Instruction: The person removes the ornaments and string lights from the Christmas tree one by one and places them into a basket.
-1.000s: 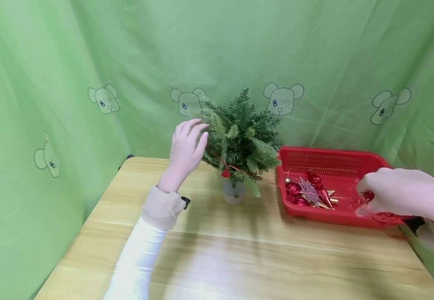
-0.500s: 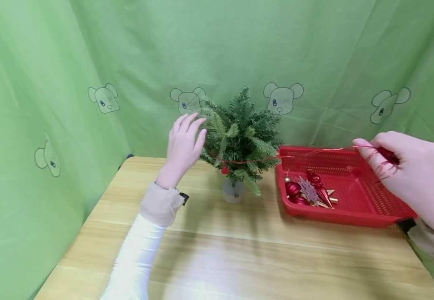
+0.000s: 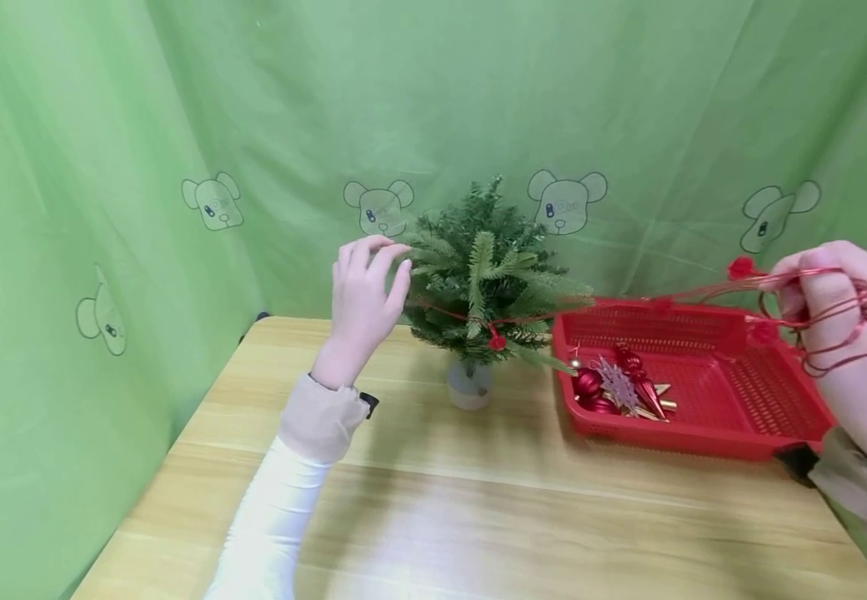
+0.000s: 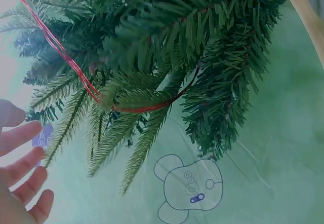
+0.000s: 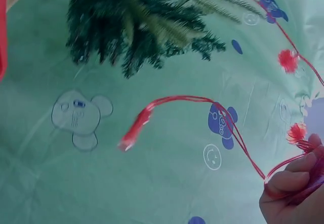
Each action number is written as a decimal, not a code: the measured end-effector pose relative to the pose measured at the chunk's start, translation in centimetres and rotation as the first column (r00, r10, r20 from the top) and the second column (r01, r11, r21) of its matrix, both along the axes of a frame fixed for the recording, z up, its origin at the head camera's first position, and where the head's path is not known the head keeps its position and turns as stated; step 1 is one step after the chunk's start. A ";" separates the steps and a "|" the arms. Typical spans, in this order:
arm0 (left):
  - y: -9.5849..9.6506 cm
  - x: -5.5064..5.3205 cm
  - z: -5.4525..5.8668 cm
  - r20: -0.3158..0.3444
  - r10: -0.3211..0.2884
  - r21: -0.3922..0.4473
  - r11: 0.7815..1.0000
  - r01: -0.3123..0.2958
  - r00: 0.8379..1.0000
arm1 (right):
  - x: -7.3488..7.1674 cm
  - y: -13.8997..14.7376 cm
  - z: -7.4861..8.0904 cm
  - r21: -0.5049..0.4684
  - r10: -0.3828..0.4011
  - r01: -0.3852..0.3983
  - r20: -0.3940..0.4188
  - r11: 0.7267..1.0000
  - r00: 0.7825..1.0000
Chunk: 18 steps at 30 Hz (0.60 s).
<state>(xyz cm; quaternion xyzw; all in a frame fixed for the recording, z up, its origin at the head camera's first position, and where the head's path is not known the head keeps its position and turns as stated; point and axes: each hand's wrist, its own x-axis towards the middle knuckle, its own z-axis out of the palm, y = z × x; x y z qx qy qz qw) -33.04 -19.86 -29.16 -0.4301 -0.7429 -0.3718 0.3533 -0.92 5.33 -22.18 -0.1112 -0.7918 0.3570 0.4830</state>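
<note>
A small artificial Christmas tree (image 3: pixel 471 275) stands in a pale round base (image 3: pixel 469 387). Across its front runs a red pompom garland (image 3: pixel 527 319), stretched rightward to my right hand (image 3: pixel 864 375), which grips a looped bundle of it. Red pompoms (image 3: pixel 741 267) dangle from the strands by that hand. My left hand (image 3: pixel 362 308) is raised at the tree's left side, its fingers loosely bent and holding nothing. In the left wrist view the garland (image 4: pixel 68 59) wraps round the branches, with the left fingers (image 4: pixel 20 138) apart from it.
Right of the tree sits a red plastic basket (image 3: pixel 674 435) containing red balls (image 3: pixel 588 383), a purple snowflake (image 3: pixel 617 382) and gold pieces. Everything stands on a wooden table (image 3: pixel 418 517). Green curtain (image 3: pixel 448 92) with bear-head prints hangs behind and at the sides.
My right hand has risen from the basket with the garland bundle, drawing the strand taut. The tree's front branches have turned to the right. The left hand has barely moved.
</note>
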 end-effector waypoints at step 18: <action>0.3 0.2 0.0 0.027 -0.177 0.196 0.966 0.168 0.984 | -1.6 2.3 -0.4 -0.208 0.328 -0.926 -0.892 0.313 0.312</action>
